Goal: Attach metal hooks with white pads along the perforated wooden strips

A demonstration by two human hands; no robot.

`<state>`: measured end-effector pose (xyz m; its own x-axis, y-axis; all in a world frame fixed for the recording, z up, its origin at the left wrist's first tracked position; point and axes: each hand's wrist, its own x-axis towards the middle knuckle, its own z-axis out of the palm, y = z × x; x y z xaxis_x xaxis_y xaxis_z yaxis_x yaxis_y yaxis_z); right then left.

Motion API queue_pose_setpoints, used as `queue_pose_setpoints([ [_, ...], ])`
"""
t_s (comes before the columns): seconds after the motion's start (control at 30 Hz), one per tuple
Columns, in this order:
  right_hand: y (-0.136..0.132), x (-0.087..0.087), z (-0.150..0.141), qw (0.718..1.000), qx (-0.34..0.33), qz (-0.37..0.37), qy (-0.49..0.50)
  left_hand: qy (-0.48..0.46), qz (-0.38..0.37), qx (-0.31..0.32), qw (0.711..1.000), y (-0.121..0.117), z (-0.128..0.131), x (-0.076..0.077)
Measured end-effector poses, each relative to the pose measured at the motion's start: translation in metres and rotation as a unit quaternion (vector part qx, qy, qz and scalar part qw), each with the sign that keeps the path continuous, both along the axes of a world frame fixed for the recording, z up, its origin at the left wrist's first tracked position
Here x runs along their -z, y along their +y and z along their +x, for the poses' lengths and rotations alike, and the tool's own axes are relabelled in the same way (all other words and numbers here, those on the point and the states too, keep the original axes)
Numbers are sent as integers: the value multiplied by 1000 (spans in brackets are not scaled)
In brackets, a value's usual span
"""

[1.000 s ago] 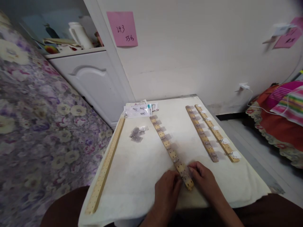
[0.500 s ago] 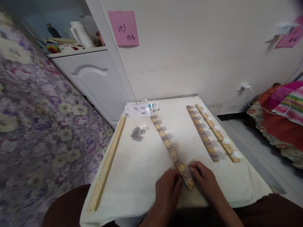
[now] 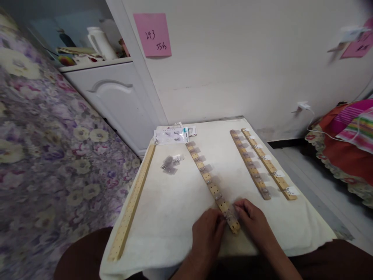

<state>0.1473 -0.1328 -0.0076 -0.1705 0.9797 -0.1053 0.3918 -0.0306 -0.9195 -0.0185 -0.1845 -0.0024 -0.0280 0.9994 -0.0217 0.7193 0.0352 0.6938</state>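
Note:
A wooden strip with rows of small holes [image 3: 214, 189] runs slantwise across the cloth, with several small clear cards and silvery earring-like pieces along it. At its near end, my left hand [image 3: 207, 233] is closed with fingertips against the strip's left side, by the nearest clear card [image 3: 229, 214]. My right hand [image 3: 254, 221] pinches at that card's right edge from the other side; the fingertips partly hide the contact. A small pile of clear cards with silvery pieces [image 3: 170, 165] lies left of the strip.
Two more strips, one with clear cards [image 3: 250, 165] and one with white cards [image 3: 269, 167], lie on the right. A bare holed strip [image 3: 132, 204] lies along the left edge. Printed packets [image 3: 171, 136] sit at the back of the cloth-covered table [image 3: 163, 217], against the wall.
Almost nothing differs. Both hands stay at the strip's near end, and the whole view has shifted very slightly.

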Motion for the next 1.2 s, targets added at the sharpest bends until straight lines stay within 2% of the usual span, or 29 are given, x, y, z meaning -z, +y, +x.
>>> queue_pose_setpoints([
  [0.2, 0, 0, 0, 1000, 5, 5, 4, 9, -1, 3, 1000, -1, -1, 1],
  [0.47, -1, -1, 0, 1000, 6, 2, -12, -17, 38, 3, 999, -7, -5, 7],
  [0.7, 0, -1, 0, 1000, -5, -6, -15, -4, 100, 61, 993, -12, -7, 8],
  [0.93, -1, -3, 0, 1000, -6, -3, -15, 6, 110, 70, 991, -11, -7, 7],
  [1.2, -2, 2, 0, 999, -1, 9, -45, 47, 127, 78, 988, -10, -9, 14],
])
